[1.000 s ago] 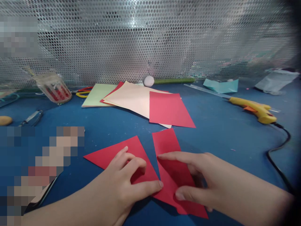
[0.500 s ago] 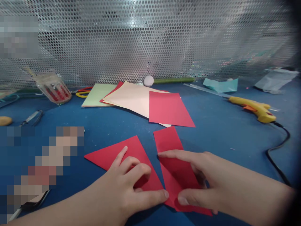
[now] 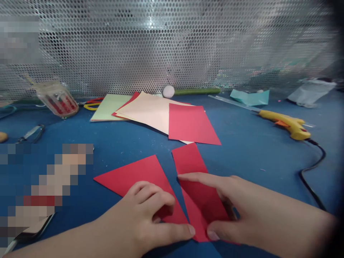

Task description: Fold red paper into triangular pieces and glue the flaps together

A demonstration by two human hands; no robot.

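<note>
Two red paper shapes lie on the blue table before me: a triangular piece [image 3: 134, 171] at left and a long strip [image 3: 188, 159] at right. Their near ends come together by my left thumb; whether they are one folded sheet I cannot tell. With fingers curled, my left hand [image 3: 150, 211] presses down on the triangular piece, its thumb at the near corner. My right hand [image 3: 228, 200] grips the strip, index finger reaching to its left edge and thumb low on it. Its other fingers are mostly hidden.
Behind are a red sheet [image 3: 192, 123], cream sheets [image 3: 150, 109] and green paper [image 3: 111, 105]. A yellow glue gun [image 3: 285, 123] with a black cord lies right. At left are a jar [image 3: 59, 100], yellow-handled scissors [image 3: 91, 106] and a blurred-out patch. A perforated metal panel [image 3: 150, 43] stands behind.
My left fingers have curled in, the outstretched finger drawn back over the triangular piece. My right hand stays on the strip, its thumb shifted slightly. The whole view has moved a little.
</note>
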